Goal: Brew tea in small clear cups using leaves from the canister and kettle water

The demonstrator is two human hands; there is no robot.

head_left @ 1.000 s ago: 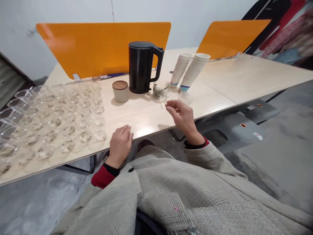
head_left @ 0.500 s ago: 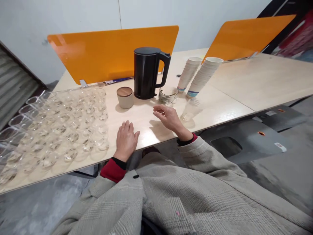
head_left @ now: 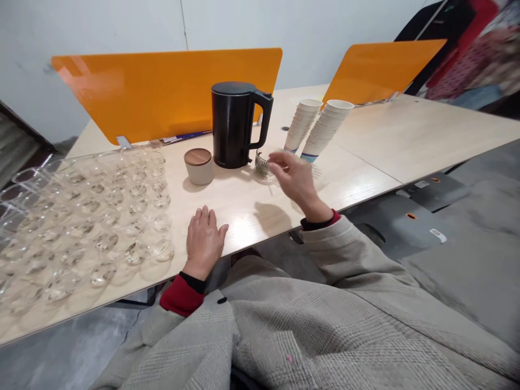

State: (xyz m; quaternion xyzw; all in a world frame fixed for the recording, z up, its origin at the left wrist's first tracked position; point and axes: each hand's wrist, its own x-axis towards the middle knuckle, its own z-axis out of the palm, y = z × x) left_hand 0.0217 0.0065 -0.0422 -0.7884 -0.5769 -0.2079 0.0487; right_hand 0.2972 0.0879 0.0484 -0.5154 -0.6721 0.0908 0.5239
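My left hand (head_left: 205,238) lies flat on the table near its front edge, fingers stretched out and empty. My right hand (head_left: 296,181) hovers over the table, fingers loosely bent and thumb apart, holding nothing that I can see. Just beyond its fingertips is a ribbed glass cup (head_left: 261,163), partly covered by the hand; whether they touch I cannot tell. A clear cup behind the right hand is mostly hidden. Left of the ribbed cup stands a black electric kettle (head_left: 231,130), beside a grey canister (head_left: 200,172) with a wooden lid.
Rows of clear cups (head_left: 99,206) cover the table's left side. Two leaning stacks of paper cups (head_left: 327,127) stand behind my right hand. Orange partitions (head_left: 162,92) line the back of the pale wooden table (head_left: 377,143). Grey chairs (head_left: 390,241) are at the right.
My right hand has risen and moved forward toward the ribbed glass cup, now covering part of it and the clear cup. My left hand stays on the table. The view has shifted slightly.
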